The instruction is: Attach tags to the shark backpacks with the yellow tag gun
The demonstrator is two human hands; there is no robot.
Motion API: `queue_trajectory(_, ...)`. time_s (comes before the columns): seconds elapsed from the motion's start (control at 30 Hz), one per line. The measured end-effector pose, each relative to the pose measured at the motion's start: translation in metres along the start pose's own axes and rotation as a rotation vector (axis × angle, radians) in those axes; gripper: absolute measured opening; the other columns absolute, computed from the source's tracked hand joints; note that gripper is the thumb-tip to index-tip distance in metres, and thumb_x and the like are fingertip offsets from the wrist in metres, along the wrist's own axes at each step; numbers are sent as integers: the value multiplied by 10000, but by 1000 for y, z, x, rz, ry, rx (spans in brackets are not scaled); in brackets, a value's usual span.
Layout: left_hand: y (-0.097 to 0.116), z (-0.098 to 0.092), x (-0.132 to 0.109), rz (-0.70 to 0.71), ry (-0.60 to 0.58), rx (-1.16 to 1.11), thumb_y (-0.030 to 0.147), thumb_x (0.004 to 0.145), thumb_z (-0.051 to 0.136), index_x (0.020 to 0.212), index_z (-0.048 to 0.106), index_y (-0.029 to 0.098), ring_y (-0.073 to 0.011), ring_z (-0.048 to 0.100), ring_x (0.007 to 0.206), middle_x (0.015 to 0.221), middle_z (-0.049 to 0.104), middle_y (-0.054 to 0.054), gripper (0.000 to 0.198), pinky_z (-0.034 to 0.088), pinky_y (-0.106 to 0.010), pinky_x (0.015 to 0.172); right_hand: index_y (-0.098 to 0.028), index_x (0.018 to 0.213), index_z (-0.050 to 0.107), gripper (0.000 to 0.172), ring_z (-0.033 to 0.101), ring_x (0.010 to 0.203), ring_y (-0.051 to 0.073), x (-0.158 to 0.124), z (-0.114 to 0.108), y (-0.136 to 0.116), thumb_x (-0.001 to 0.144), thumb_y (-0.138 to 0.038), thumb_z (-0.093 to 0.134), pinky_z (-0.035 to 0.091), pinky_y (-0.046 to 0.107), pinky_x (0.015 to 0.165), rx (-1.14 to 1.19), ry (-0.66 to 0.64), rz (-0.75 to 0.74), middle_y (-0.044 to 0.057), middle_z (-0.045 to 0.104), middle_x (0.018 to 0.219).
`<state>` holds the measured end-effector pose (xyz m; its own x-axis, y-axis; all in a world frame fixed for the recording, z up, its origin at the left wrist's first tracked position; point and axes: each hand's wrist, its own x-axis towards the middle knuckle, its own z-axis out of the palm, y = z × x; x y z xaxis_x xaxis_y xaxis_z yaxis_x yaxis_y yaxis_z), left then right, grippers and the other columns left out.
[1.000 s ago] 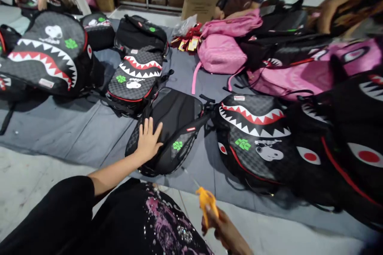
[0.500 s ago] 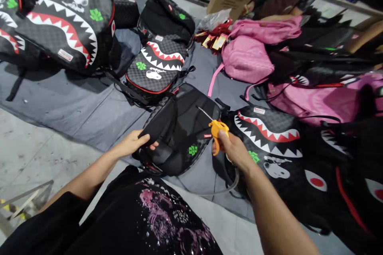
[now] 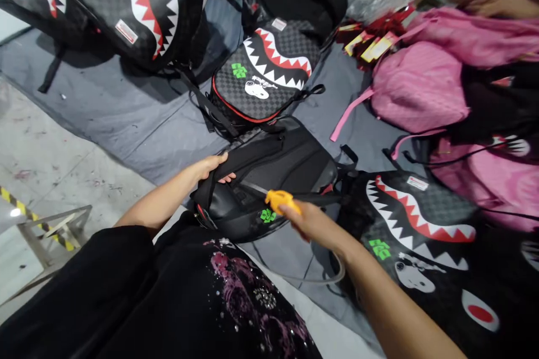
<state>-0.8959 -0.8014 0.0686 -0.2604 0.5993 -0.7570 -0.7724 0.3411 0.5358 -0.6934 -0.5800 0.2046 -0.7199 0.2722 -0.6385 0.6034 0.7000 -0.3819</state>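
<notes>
The black padded backpack on the grey cloth is gripped at its nine-o'clock edge by the left hand; the orange-handled air gun, clenched in the right hand, has been lowered onto it.

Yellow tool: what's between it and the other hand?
Head view: the black backpack lies between the left hand and the yellow air gun in the right hand; its thin nozzle reaches across.

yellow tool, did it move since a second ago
Yes. The yellow tool in the right hand went from over the floor to over the black backpack.
</notes>
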Motion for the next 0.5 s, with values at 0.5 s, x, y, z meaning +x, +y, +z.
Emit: queue_trajectory(0.5,-27,36,-19,614,200,479,357,924,514,1404,507,235,-189,629,1049,1251,656,-72,495,489,-316,934,-203,778,519,443,538,439,142,-35,-13,2,924,-602,391,417,243,494,153,-64,-68,-9,557,515)
